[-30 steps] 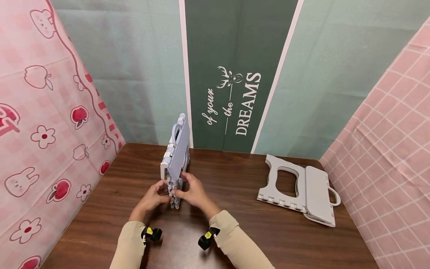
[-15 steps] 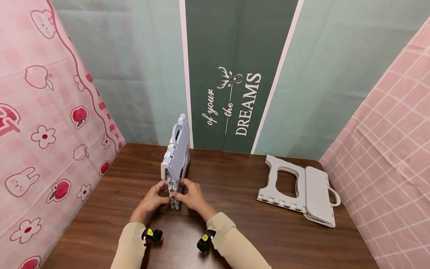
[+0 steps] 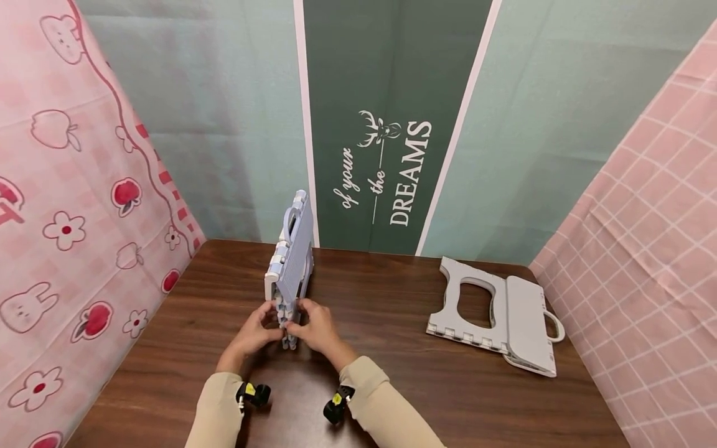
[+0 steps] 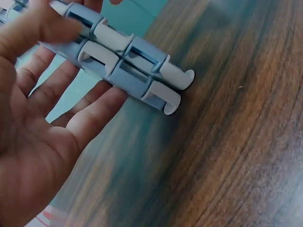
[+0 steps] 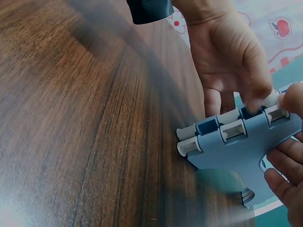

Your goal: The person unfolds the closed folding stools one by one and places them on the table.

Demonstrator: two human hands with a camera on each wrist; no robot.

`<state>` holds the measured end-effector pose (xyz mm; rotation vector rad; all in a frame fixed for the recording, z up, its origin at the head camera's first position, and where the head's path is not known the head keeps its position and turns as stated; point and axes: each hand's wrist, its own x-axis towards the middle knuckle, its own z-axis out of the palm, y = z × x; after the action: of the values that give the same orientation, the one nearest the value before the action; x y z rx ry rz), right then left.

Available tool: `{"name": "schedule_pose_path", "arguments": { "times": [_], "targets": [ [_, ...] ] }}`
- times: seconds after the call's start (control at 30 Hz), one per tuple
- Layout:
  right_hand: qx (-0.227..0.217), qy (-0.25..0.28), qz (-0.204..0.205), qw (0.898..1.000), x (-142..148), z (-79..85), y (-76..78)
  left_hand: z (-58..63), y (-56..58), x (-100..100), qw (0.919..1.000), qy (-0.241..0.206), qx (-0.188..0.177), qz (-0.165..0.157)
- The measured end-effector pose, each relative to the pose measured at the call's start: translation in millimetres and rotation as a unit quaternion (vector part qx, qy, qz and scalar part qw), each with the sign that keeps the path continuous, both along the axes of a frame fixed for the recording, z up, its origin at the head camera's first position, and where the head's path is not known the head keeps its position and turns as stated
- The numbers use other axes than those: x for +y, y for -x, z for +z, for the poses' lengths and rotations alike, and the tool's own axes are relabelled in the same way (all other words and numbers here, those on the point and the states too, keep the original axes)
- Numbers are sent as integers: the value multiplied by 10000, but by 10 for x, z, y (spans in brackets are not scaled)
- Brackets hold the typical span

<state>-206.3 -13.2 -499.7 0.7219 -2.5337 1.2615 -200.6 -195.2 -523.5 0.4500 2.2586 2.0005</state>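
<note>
A blue-and-white folding stool (image 3: pixel 294 255) stands folded on its edge on the table, its hinged front edge facing me and its carry handle on the upper edge. My left hand (image 3: pixel 252 333) holds this front edge from the left; in the left wrist view its fingers (image 4: pixel 97 116) lie along the side panel and its thumb is over the hinge segments. From the right, my right hand (image 3: pixel 320 326) grips the same edge, thumb on the hinges and fingers against the side panel. In the right wrist view, part of the right hand (image 5: pixel 291 165) is cut off by the frame.
A second folding stool (image 3: pixel 526 311), whitish and folded, lies flat on the wooden table (image 3: pixel 370 373) at the right, handle toward the right. A green-and-grey cloth (image 3: pixel 224 124) hangs behind the table. Pink patterned cloths line the left and right sides.
My right hand's fingers have drawn down a little along the side panel, and its forearm has shifted slightly left. The stool stays upright and folded; the left hand keeps its place on it.
</note>
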Motion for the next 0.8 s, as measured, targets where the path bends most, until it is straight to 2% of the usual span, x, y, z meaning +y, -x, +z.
{"name": "schedule_pose_path", "arguments": {
  "times": [0.33,0.6,0.8],
  "targets": [
    [-32,-191,-31,9998,15,-4,-3,56,-24,-66,9999,141,-15,88],
    [-144,-290,-54,9995,36,13,-6,279,-140,-26,9992,256,72,312],
    [-137,-245,-17,9996,66,5,8,305,-165,-37,9981,352,152,489]
  ]
}}
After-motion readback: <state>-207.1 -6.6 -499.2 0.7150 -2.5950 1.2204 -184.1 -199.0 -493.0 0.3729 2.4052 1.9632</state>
